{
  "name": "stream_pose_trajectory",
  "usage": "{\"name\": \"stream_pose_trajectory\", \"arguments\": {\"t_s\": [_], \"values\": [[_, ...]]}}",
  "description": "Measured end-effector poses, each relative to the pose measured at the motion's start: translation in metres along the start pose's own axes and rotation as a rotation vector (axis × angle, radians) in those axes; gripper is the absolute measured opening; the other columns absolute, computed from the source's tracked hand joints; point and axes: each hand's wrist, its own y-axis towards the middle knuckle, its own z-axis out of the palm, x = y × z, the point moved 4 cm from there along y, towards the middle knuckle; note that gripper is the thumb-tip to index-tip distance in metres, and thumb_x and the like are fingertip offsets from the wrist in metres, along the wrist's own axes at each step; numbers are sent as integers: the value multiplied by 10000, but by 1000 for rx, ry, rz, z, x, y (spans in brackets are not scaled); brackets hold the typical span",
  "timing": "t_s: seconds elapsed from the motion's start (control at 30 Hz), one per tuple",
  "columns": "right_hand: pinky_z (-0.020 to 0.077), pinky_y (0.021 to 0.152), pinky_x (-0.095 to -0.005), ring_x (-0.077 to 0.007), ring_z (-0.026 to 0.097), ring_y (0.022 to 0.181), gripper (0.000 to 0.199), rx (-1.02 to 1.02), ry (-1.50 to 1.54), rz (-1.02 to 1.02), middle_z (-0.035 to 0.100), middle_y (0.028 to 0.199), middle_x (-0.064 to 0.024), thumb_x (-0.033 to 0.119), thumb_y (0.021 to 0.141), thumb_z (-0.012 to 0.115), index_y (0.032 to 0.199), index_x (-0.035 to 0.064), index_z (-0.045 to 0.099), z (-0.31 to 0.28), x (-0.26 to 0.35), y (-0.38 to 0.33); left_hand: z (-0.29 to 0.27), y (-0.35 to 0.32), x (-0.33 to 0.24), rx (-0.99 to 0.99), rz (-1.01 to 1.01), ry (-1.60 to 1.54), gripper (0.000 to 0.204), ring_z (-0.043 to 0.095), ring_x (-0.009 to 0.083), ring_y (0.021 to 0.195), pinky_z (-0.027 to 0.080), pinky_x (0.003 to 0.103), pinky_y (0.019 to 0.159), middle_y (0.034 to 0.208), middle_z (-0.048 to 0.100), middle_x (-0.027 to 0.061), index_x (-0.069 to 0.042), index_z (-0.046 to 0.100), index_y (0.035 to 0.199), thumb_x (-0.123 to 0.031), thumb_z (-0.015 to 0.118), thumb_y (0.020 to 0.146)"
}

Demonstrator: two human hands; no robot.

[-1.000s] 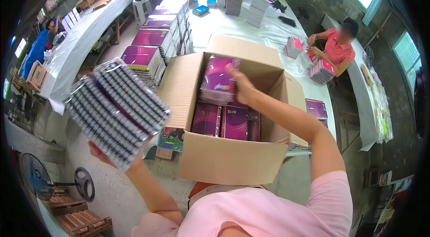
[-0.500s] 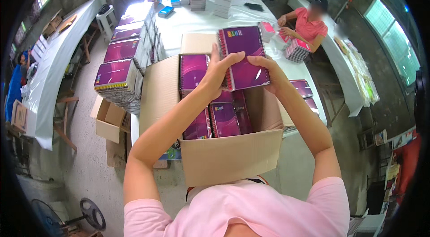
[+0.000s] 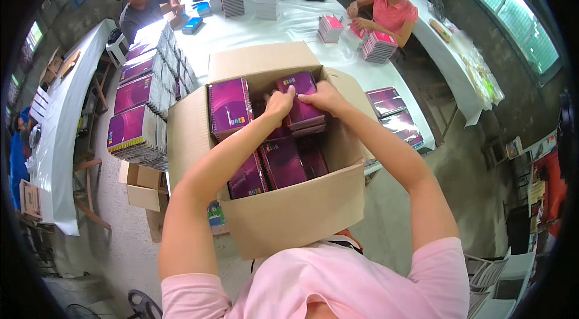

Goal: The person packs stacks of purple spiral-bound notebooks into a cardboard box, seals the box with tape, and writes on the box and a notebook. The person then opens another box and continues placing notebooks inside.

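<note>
At far left, stacked notebooks [image 3: 230,105] block the box [image 3: 295,216].

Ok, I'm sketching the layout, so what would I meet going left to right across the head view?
White-topped side table, tall purple notebook stacks, leftmost notebook pile inside the carton, left hand, right hand, purple notebooks lying beside the carton, pale bundles at far right. The gripped notebook stack overlaps both hands.

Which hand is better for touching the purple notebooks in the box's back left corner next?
Probably the left hand: it is nearer those corner notebooks, while the right hand is across the held bundle from them. Both hands are on that bundle, so neither looks free.
</note>
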Motion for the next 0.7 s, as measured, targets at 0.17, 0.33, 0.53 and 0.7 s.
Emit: {"name": "stream_pose_trajectory", "arguments": {"t_s": [0.17,0.33,0.53,0.7], "values": [[499,725,-429,-362,633,793,215,-177,-620,-382,633,828,-240,168,742,637,854,-16,645,-2,25,-14,7,-40,-16,-371,528,907,586,419,378,1076,369,525,894,1146,412,194,-25,465,1160,-294,724,707],[514,708,-346,-271,664,770,322,-343,-123,-531,661,826,-165,151,756,669,1062,54,642,-75,45,-90,37,-87,-48,-189,1087,857,825,299,391,1257,282,519,1017,1349,304,218,-7,373,1291,-327,757,635],[496,699,-272,-160,666,745,307,-693,170,-439,689,806,-88,99,780,696,1077,48,640,-155,4,-202,98,-60,-1,-306,1048,1422,799,171,428,1347,128,714,991,1476,186,211,-3,279,1402,-464,561,814],[478,740,-243,-154,636,822,323,-961,571,-92,667,929,-90,98,829,652,1144,55,595,-199,-139,-284,92,-37,3,-179,754,1543,770,278,428,1312,170,674,1016,1461,253,191,-20,273,1406,-445,562,832]]}}
